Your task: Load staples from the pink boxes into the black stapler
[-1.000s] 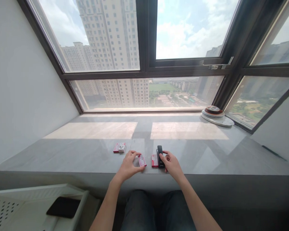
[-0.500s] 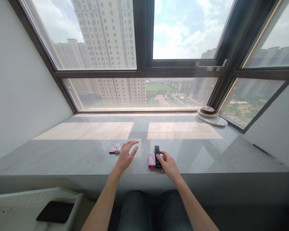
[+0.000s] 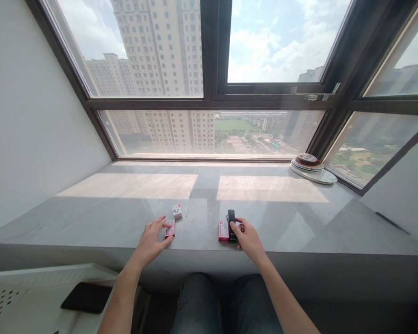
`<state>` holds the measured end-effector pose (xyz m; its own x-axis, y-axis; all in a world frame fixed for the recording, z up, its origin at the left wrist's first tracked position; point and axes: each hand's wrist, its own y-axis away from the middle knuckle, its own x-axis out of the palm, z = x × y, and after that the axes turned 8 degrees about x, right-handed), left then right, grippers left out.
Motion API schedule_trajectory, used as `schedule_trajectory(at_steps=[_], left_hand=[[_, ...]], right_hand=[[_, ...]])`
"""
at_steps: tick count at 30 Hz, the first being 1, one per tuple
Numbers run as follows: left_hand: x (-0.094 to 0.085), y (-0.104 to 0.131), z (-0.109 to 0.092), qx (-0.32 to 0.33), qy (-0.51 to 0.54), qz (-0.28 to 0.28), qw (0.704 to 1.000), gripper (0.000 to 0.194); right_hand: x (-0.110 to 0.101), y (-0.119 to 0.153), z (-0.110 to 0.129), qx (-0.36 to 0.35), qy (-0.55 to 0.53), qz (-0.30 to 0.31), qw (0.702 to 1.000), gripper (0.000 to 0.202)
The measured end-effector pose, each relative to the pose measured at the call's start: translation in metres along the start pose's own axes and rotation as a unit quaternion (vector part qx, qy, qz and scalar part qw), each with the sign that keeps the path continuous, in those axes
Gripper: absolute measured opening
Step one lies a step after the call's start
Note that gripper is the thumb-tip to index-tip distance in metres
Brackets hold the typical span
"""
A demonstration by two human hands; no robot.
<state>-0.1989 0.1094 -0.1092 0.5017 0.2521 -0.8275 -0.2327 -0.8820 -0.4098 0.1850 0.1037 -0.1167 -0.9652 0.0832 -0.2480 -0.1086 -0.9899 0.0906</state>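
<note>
On the grey sill, my left hand [image 3: 153, 237] has its thumb and fingers around a small red-and-white box [image 3: 170, 228]. A small white box [image 3: 177, 211] sits just behind that one, turned at an angle. My right hand [image 3: 246, 236] is closed on the right side of a black stapler [image 3: 231, 226], which points away from me. Against the stapler's left side lies another red-and-white box [image 3: 223, 230].
A stack of plates [image 3: 312, 169] stands in the sill's back right corner by the window. A thin dark object [image 3: 392, 222] lies along the right wall. Below left, a white basket [image 3: 87, 269] holds a black phone-like slab [image 3: 87, 297].
My left hand has moved left and nearer me, onto the left red-and-white box. That box is now nearer me, apart from the small white box. My right hand stays at the stapler.
</note>
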Motion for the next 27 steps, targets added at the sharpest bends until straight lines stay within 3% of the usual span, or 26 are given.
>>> schedule_trajectory(at_steps=[5,9,11,15,17,19,21,23,24,25,27], left_hand=[[0.006,-0.013,-0.060,0.032,0.121,0.042,0.991,0.038],[0.032,-0.040,-0.122,0.092,0.205,0.022,0.974,0.053],[0.046,-0.053,-0.147,0.116,0.242,0.052,0.962,0.057],[0.061,-0.068,-0.173,0.128,0.294,0.132,0.938,0.059],[0.059,-0.070,-0.169,0.131,0.293,0.124,0.939,0.068],[0.050,-0.071,-0.152,0.113,0.260,0.067,0.956,0.066],[0.037,-0.074,-0.123,0.026,0.186,-0.023,0.982,0.048],[0.025,-0.078,-0.089,-0.138,0.073,-0.100,0.983,0.045],[0.021,-0.080,-0.072,-0.222,0.015,-0.110,0.969,0.047],[0.019,-0.082,-0.059,-0.266,-0.015,-0.085,0.960,0.048],[0.023,-0.087,-0.044,-0.279,-0.027,-0.047,0.959,0.045]], right_hand=[[-0.001,0.001,0.001,0.005,-0.004,0.002,1.000,0.056],[-0.001,0.001,0.002,0.002,0.000,-0.002,1.000,0.056],[-0.001,0.001,0.002,0.007,0.003,0.001,1.000,0.058],[-0.002,0.002,0.004,0.012,0.011,0.004,1.000,0.060],[-0.003,0.002,0.004,0.015,0.014,0.003,1.000,0.063],[-0.004,0.003,0.004,0.012,0.013,-0.004,1.000,0.065],[-0.006,0.005,0.003,0.000,0.016,-0.012,1.000,0.067],[-0.009,0.007,0.003,-0.007,0.029,-0.007,1.000,0.071],[-0.010,0.008,0.003,-0.004,0.039,-0.001,0.999,0.076],[-0.011,0.010,0.004,0.000,0.048,0.006,0.999,0.081],[-0.013,0.014,0.008,0.008,0.068,0.017,0.998,0.089]])
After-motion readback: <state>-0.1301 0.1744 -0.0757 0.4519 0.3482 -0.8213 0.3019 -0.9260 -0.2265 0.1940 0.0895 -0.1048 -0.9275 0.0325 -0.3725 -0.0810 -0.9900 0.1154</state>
